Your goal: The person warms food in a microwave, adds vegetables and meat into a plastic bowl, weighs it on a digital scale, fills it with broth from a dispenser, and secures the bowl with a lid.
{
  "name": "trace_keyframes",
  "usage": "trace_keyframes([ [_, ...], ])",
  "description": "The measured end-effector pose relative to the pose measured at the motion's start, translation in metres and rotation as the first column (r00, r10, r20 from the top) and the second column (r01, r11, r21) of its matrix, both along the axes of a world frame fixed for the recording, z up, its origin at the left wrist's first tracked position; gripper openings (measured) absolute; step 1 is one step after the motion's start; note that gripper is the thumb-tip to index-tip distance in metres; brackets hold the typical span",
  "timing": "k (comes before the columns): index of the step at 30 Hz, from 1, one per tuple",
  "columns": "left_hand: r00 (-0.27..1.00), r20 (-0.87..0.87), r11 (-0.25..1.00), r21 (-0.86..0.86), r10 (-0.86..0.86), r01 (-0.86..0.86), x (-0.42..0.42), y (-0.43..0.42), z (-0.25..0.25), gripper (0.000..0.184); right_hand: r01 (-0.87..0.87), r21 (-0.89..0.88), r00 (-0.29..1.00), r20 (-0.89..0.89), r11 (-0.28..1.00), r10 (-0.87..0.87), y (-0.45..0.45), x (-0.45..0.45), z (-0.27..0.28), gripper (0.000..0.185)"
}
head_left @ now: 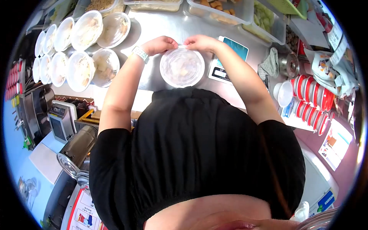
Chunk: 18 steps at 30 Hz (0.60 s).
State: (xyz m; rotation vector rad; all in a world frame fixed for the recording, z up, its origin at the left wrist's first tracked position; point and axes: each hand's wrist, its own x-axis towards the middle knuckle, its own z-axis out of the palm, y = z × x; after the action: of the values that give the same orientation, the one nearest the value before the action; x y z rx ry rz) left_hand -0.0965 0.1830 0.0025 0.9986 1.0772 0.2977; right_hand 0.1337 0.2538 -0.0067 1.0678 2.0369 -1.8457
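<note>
upper centre: left hand (159, 45) and right hand (201, 43) pinch round, translucent plastic bowl (182, 68) by far rim, likely steadying it.

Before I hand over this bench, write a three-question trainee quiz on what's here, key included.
1. Multiple choice. Where is the watch worn? A) left wrist B) right wrist C) neither wrist
2. True or false. The scale lies to the person's left of the bowl between the arms.
3. Open. At which edge of that bowl are the left hand and right hand?

Key: 1. A. 2. False: it lies to the right, partly behind the right forearm in this view. 3. The far edge, away from the person's body.
</note>
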Motion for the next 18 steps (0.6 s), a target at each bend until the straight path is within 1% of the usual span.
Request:
trace_keyframes([
  [1, 0.997, -0.053, 0.998, 0.010, -0.059, 0.060, 0.000, 0.002, 0.003, 0.019, -0.014, -0.024, 1.000, -0.021, 1.000, 0.014, 0.001, -0.002, -0.001, 0.034],
  [2, 0.997, -0.050, 0.998, 0.002, -0.066, 0.066, 0.001, 0.002, 0.006, 0.019, -0.008, -0.033, 1.000, -0.019, 0.999, 0.007, 0.001, -0.003, -0.002, 0.034],
  [4, 0.958, -0.238, 0.965, 0.171, -0.158, 0.201, 0.004, -0.002, 0.009, 0.021, -0.096, 0.102, 0.995, 0.006, 0.990, 0.096, -0.001, -0.002, -0.002, 0.032],
  [5, 0.958, -0.233, 0.965, 0.162, -0.166, 0.207, 0.006, -0.004, 0.005, 0.021, -0.090, 0.092, 0.996, 0.009, 0.992, 0.090, -0.003, 0.001, 0.000, 0.032],
  [7, 0.955, -0.263, 0.940, 0.269, -0.136, 0.208, 0.005, -0.008, -0.004, 0.022, -0.128, 0.135, 0.992, 0.032, 0.983, 0.125, -0.006, 0.009, 0.006, 0.031],
  [8, 0.954, -0.264, 0.940, 0.267, -0.140, 0.212, 0.004, -0.008, -0.009, 0.022, -0.124, 0.134, 0.992, 0.030, 0.983, 0.121, -0.008, 0.011, 0.009, 0.031],
  [10, 0.963, -0.244, 0.936, 0.298, -0.116, 0.189, 0.005, -0.014, -0.008, 0.022, -0.010, 0.029, 0.997, 0.078, 1.000, 0.008, -0.018, 0.022, 0.006, 0.031],
  [11, 0.962, -0.244, 0.936, 0.295, -0.122, 0.193, 0.004, -0.016, -0.007, 0.022, -0.005, 0.025, 0.997, 0.079, 1.000, 0.003, -0.023, 0.028, 0.005, 0.031],
  [13, 0.959, -0.234, 0.970, 0.144, -0.160, 0.197, 0.002, -0.016, 0.001, 0.026, 0.085, -0.039, 0.996, 0.044, 0.996, -0.084, -0.034, 0.044, -0.001, 0.023],
  [14, 0.959, -0.233, 0.969, 0.144, -0.163, 0.200, 0.002, -0.018, 0.000, 0.026, 0.088, -0.040, 0.995, 0.045, 0.995, -0.087, -0.041, 0.052, -0.003, 0.023],
  [15, 0.959, -0.244, 0.970, 0.161, -0.141, 0.183, 0.000, -0.020, -0.005, 0.027, 0.222, -0.138, 0.975, 0.022, 0.965, -0.221, -0.050, 0.058, -0.001, 0.022],
  [16, 0.960, -0.254, 0.970, 0.178, -0.119, 0.167, 0.002, -0.021, -0.003, 0.027, 0.347, -0.238, 0.935, 0.013, 0.907, -0.354, -0.059, 0.064, 0.005, 0.022],
  [17, 0.960, -0.251, 0.970, 0.175, -0.123, 0.170, 0.003, -0.023, -0.002, 0.027, 0.333, -0.319, 0.940, 0.037, 0.887, -0.339, -0.062, 0.070, 0.012, 0.023],
  [18, 0.950, -0.293, 0.972, 0.168, -0.110, 0.164, 0.004, -0.024, 0.010, 0.027, 0.336, -0.321, 0.939, 0.039, 0.885, -0.342, -0.070, 0.077, 0.011, 0.023],
])
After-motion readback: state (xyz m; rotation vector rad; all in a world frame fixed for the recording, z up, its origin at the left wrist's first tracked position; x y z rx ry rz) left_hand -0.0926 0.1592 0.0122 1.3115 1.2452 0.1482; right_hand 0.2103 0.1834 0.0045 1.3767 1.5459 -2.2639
